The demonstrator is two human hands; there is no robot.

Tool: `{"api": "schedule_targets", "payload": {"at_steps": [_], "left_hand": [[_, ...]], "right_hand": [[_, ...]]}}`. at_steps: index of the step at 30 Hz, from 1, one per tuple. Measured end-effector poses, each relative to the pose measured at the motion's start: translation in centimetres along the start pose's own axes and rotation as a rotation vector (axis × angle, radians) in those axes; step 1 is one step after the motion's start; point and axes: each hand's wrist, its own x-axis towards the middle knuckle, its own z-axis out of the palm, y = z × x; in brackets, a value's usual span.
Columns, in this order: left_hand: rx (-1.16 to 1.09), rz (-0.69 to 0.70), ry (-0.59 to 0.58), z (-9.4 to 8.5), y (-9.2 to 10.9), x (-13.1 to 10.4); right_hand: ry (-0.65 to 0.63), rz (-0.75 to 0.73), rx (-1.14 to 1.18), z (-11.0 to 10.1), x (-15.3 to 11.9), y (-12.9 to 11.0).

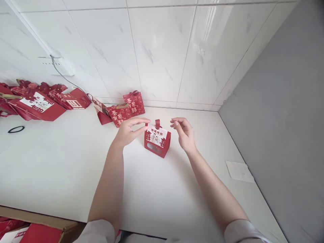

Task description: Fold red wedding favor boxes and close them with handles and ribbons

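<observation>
A small red gift box (157, 140) stands upright on the white table, with a strap handle on top, a white printed panel and a clear window low on its front. My left hand (130, 131) is at its upper left corner, thumb and fingertips on either side of that corner. Just right of the box, my right hand (183, 133) hovers with loosely bent fingers apart, nothing between them and not touching the box.
Behind my left hand stand several red gift boxes (118, 114). More red boxes (40, 104) crowd the left by the tiled wall. A black ring (16, 129) lies on the left, a white sheet (239, 171) on the right. An open carton (69, 229) sits at lower left; a grey panel (283, 111) borders the right.
</observation>
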Motion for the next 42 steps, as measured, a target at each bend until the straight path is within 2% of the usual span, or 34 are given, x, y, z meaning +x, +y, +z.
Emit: {"api": "schedule_targets", "payload": {"at_steps": [2, 4, 6, 8, 11, 17, 26, 32, 37, 42], "left_hand": [[0.101, -0.013, -0.098, -0.5, 0.9, 0.2], [0.192, 0.047, -0.105, -0.4, 1.1, 0.3], [0.255, 0.117, -0.099, 0.1, 1.0, 0.3], [0.267, 0.123, -0.098, 0.5, 0.8, 0.3], [0.235, 0.062, -0.099, 0.6, 0.9, 0.2], [0.266, 0.000, -0.213, -0.1, 2.3, -0.2], [0.372, -0.067, -0.259, -0.1, 3.4, -0.4], [0.359, -0.151, -0.297, -0.3, 4.6, -0.7], [0.374, -0.161, -0.351, -0.5, 5.4, -0.9], [0.372, -0.168, -0.338, -0.4, 5.4, -1.0]], "right_hand": [[-0.144, -0.023, -0.117, -0.4, 1.1, -2.5], [-0.299, -0.044, -0.258, -0.5, 1.6, -4.2], [-0.366, -0.073, -0.387, -0.4, 1.5, -5.0], [-0.389, -0.106, -0.461, -0.1, 1.3, -5.2], [-0.424, -0.148, -0.484, 0.2, 0.7, -5.2], [-0.473, -0.205, -0.530, 0.1, 0.2, -5.7], [-0.511, -0.166, -0.587, -0.1, 0.2, -6.0], [-0.522, -0.161, -0.587, -0.1, 0.2, -6.2], [-0.540, -0.140, -0.575, -0.3, 0.1, -6.0], [-0.558, -0.102, -0.567, -0.5, 0.0, -6.1]]}}
